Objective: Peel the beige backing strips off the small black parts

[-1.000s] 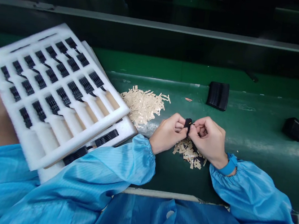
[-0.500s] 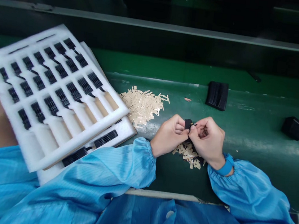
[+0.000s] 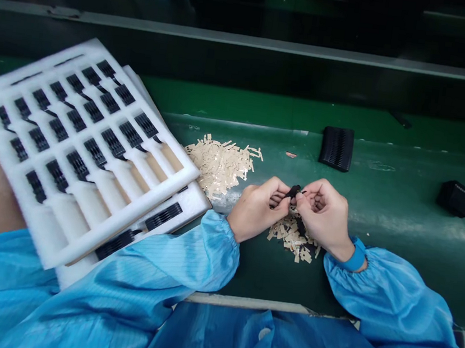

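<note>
Pinching a small black plastic part (image 3: 293,191) between their fingertips, the left hand (image 3: 256,208) and the right hand (image 3: 324,213) are holding it just above a scatter of tan paper strips (image 3: 293,240) on the green table (image 3: 387,221), a fiddly grip seemingly calling for steady finger control.

Foam tray (image 3: 86,190) left, strip pile (image 3: 223,164) right (block (image 3: 336,148) farther)

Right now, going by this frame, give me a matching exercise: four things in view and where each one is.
Things: 1 small black part; 2 white foam tray; 3 large tan pile; 4 black block.
Places: A far right of the green belt; B pinched between left hand and right hand; C far left; D just right of the tray's corner.
Pairs: 1-B; 2-C; 3-D; 4-A.
</note>
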A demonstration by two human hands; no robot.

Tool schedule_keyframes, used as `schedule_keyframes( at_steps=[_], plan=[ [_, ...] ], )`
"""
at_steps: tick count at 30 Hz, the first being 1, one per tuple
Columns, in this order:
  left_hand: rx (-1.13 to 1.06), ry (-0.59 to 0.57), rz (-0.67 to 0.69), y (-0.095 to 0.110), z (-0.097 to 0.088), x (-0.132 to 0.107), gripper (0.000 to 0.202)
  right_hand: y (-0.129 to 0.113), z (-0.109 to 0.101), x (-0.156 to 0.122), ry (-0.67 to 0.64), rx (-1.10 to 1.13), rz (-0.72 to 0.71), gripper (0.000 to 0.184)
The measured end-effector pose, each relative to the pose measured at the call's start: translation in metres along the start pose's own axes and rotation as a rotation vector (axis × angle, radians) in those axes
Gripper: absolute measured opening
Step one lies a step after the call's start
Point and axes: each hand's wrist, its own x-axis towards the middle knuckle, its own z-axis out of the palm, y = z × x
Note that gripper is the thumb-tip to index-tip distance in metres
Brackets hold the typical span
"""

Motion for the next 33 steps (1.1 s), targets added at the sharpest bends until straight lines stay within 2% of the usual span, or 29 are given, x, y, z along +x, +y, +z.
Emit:
schedule_keyframes(
  at_steps=[3,5,10,14,21,24,28,33],
  plan=[
    [0.086,-0.017,0.014,0.002,-0.003,-0.002,0.009,0.002,0.000,0.000,-0.005,0.004,0.023,0.011],
    [0.047,-0.049,-0.006,0.001,-0.004,-0.002,0.009,0.004,-0.001,0.001,-0.019,0.016,0.043,0.011],
    [-0.279,-0.143,-0.163,-0.004,-0.005,0.005,0.011,0.008,-0.008,0.008,-0.136,0.119,0.107,0.015],
    [-0.451,-0.217,-0.319,-0.003,-0.012,0.011,0.016,0.009,-0.016,0.016,-0.190,0.153,0.133,0.021],
    [-0.655,-0.478,-0.434,-0.001,-0.025,0.012,0.033,0.009,-0.024,0.019,-0.417,0.473,0.231,0.031],
    [-0.734,-0.489,-0.485,-0.003,-0.024,0.012,0.036,0.008,-0.022,0.015,-0.429,0.546,0.200,0.030],
    [-0.769,-0.467,-0.508,-0.003,-0.023,0.012,0.037,0.002,-0.015,0.009,-0.388,0.527,0.140,0.032],
    [-0.779,-0.475,-0.520,-0.004,-0.022,0.013,0.037,0.000,-0.016,0.010,-0.446,0.479,0.132,0.032]
  ],
)
